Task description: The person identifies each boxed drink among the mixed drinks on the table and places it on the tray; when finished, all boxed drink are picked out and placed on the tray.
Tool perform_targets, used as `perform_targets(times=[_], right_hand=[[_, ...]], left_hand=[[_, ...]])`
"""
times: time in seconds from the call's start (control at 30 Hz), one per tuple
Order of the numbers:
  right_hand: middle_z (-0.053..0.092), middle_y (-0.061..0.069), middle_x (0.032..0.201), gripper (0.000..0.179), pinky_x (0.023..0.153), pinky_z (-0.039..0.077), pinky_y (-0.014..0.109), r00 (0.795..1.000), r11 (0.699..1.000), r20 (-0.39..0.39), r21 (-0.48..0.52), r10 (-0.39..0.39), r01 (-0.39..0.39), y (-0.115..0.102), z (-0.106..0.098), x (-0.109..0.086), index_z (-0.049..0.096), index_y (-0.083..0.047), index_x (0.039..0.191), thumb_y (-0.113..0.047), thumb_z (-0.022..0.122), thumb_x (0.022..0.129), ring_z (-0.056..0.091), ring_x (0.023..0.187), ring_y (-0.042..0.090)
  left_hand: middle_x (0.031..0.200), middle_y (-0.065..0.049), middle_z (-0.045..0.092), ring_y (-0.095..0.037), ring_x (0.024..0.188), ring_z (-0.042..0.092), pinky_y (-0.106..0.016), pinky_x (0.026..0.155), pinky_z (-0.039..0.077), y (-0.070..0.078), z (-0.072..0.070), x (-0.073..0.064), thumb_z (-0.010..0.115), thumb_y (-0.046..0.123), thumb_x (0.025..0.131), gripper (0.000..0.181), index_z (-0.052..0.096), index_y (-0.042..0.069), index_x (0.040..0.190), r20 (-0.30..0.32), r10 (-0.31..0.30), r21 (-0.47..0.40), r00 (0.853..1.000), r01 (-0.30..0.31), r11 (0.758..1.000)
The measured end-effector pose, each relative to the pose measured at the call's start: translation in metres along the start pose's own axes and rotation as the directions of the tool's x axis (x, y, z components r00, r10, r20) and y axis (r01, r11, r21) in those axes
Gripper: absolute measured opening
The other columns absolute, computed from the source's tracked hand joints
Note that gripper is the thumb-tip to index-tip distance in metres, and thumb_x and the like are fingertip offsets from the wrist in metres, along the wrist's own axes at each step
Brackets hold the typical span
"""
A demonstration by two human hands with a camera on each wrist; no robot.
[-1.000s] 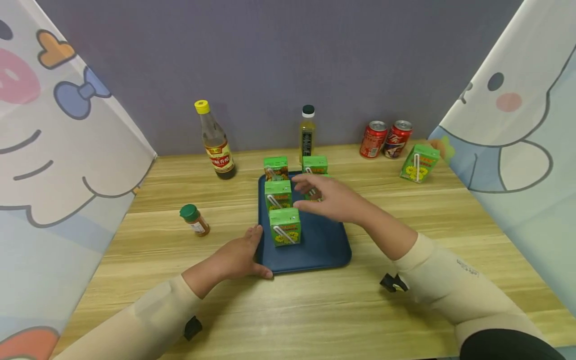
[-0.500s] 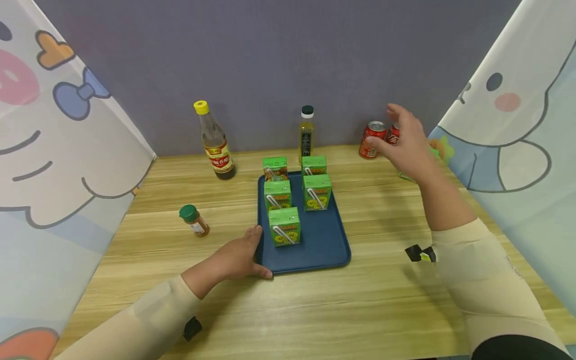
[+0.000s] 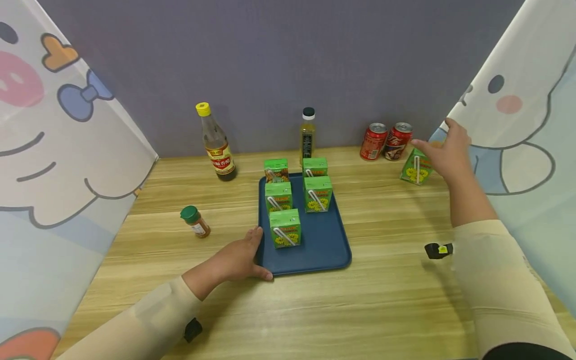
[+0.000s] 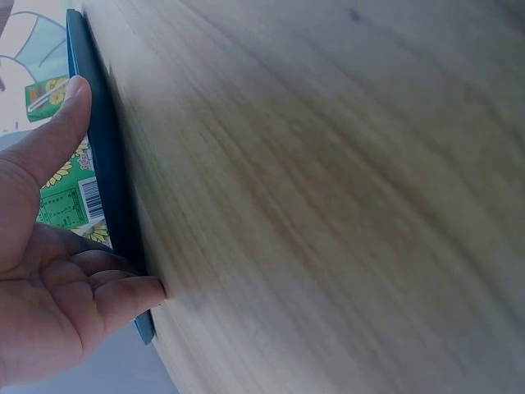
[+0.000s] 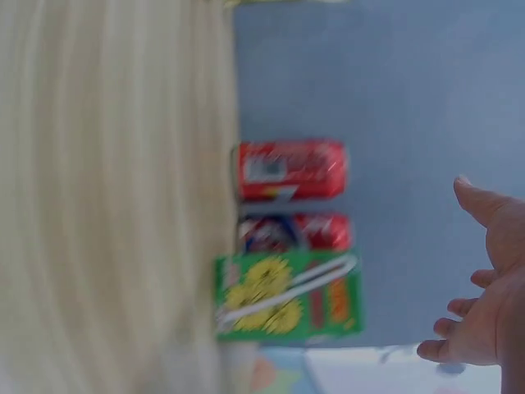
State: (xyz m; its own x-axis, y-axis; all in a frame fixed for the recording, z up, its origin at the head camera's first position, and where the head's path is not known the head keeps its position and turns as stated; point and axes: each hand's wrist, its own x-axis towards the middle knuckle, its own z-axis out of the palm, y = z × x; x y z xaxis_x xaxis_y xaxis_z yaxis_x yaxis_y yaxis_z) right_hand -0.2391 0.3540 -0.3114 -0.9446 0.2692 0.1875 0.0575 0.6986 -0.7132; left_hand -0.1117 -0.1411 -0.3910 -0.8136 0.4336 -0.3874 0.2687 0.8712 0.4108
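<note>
My left hand point(image 3: 238, 256) rests against the left edge and near corner of a dark blue tray point(image 3: 319, 250), thumb and fingers spread along its rim. In the left wrist view, the thumb lies straight against the rim and the fingertips meet the tray's side. Several green juice boxes point(image 3: 285, 229) with white straws stand on the tray in two columns. My right hand point(image 3: 450, 152) is raised at the far right with thumb and fingers apart, holding nothing. It overlaps the right side of another green juice box point(image 3: 414, 167) in the head view.
Two red soda cans point(image 3: 373, 142) stand left of the far-right juice box. A yellow-capped sauce bottle point(image 3: 219, 150) is at the back left, and a dark-capped oil bottle point(image 3: 308, 135) behind the tray. A green-lidded spice jar point(image 3: 195, 221) stands left of the tray.
My right hand has moved from a juice box on the tray, past the soda cans, to the juice box at the far right. My left hand has stayed at the tray.
</note>
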Motion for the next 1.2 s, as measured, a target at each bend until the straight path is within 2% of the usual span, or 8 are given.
perform_targets(times=[0.13, 0.47, 0.57, 0.67, 0.8, 0.93, 1.07, 1.2], right_hand=[[-0.005, 0.022, 0.163, 0.108, 0.117, 0.010, 0.063, 0.996, 0.997, 0.044, -0.006, 0.073, -0.073, 0.026, 0.000, 0.004, -0.007, -0.007, 0.157, -0.060, 0.058, 0.089, -0.001, 0.149, 0.044], [-0.011, 0.023, 0.162, 0.115, 0.118, 0.009, 0.059, 0.969, 0.968, 0.190, 0.161, 0.160, -0.192, 0.070, 0.017, 0.007, -0.019, -0.007, 0.154, -0.056, 0.062, 0.089, -0.001, 0.148, 0.046], [0.014, 0.023, 0.161, 0.102, 0.117, 0.029, 0.046, 0.970, 0.965, 0.195, 0.190, 0.143, -0.181, 0.076, 0.021, 0.009, -0.005, -0.010, 0.158, -0.049, 0.062, 0.092, 0.026, 0.144, 0.037], [0.045, 0.008, 0.137, 0.084, 0.098, 0.046, 0.024, 0.975, 0.966, 0.188, 0.205, 0.119, -0.158, 0.081, 0.024, 0.010, 0.016, -0.011, 0.157, -0.042, 0.063, 0.094, 0.051, 0.116, 0.015], [0.049, -0.009, 0.117, 0.064, 0.079, 0.052, 0.018, 0.976, 0.962, 0.194, 0.237, 0.093, -0.139, 0.082, 0.027, 0.010, 0.031, -0.020, 0.148, -0.032, 0.065, 0.094, 0.051, 0.093, -0.002], [0.048, 0.004, 0.125, 0.064, 0.080, 0.055, 0.024, 0.972, 0.965, 0.225, 0.233, 0.063, -0.117, 0.077, 0.033, 0.008, 0.029, -0.013, 0.147, -0.032, 0.063, 0.096, 0.053, 0.091, -0.001], [0.045, 0.017, 0.131, 0.073, 0.083, 0.055, 0.023, 0.967, 0.974, 0.252, 0.205, 0.043, -0.097, 0.072, 0.040, 0.004, 0.026, 0.009, 0.142, -0.039, 0.058, 0.097, 0.053, 0.090, -0.001], [0.045, 0.022, 0.132, 0.066, 0.083, 0.055, 0.025, 0.964, 0.974, 0.263, 0.209, 0.033, -0.091, 0.066, 0.050, 0.000, 0.029, 0.006, 0.134, -0.038, 0.061, 0.096, 0.053, 0.090, 0.001]], left_hand=[[0.160, -0.027, 0.014, -0.038, 0.148, 0.020, -0.051, 0.116, 0.027, 0.000, 0.000, 0.001, 0.078, 0.055, 0.076, 0.119, 0.012, -0.003, 0.156, 0.002, 0.002, 0.006, 1.000, -0.002, 1.000], [0.160, -0.027, 0.014, -0.038, 0.148, 0.021, -0.051, 0.116, 0.028, 0.001, 0.000, 0.000, 0.079, 0.055, 0.075, 0.120, 0.011, -0.002, 0.156, 0.007, -0.004, 0.007, 1.000, 0.003, 1.000], [0.160, -0.027, 0.013, -0.038, 0.148, 0.020, -0.051, 0.116, 0.028, 0.001, 0.000, 0.001, 0.079, 0.055, 0.075, 0.120, 0.011, -0.002, 0.156, 0.008, -0.004, 0.006, 1.000, 0.004, 1.000], [0.161, -0.026, 0.013, -0.038, 0.149, 0.020, -0.051, 0.116, 0.027, 0.001, 0.001, 0.001, 0.079, 0.055, 0.075, 0.120, 0.011, -0.002, 0.156, 0.008, 0.000, 0.002, 1.000, 0.000, 1.000], [0.160, -0.027, 0.013, -0.038, 0.148, 0.021, -0.051, 0.116, 0.028, 0.001, 0.001, 0.001, 0.079, 0.055, 0.076, 0.120, 0.011, -0.002, 0.156, 0.006, 0.002, 0.000, 1.000, -0.002, 1.000], [0.160, -0.028, 0.013, -0.039, 0.148, 0.022, -0.051, 0.116, 0.028, 0.000, 0.000, 0.000, 0.079, 0.054, 0.076, 0.120, 0.010, -0.002, 0.156, 0.006, 0.001, -0.002, 1.000, -0.001, 1.000], [0.160, -0.028, 0.013, -0.039, 0.148, 0.021, -0.051, 0.116, 0.028, -0.001, 0.000, 0.001, 0.078, 0.054, 0.076, 0.119, 0.010, -0.003, 0.156, 0.006, 0.005, -0.003, 1.000, -0.005, 1.000], [0.160, -0.027, 0.013, -0.038, 0.148, 0.020, -0.050, 0.116, 0.027, -0.002, 0.001, 0.002, 0.078, 0.054, 0.076, 0.120, 0.010, -0.003, 0.156, 0.008, 0.005, 0.000, 1.000, -0.005, 1.000]])
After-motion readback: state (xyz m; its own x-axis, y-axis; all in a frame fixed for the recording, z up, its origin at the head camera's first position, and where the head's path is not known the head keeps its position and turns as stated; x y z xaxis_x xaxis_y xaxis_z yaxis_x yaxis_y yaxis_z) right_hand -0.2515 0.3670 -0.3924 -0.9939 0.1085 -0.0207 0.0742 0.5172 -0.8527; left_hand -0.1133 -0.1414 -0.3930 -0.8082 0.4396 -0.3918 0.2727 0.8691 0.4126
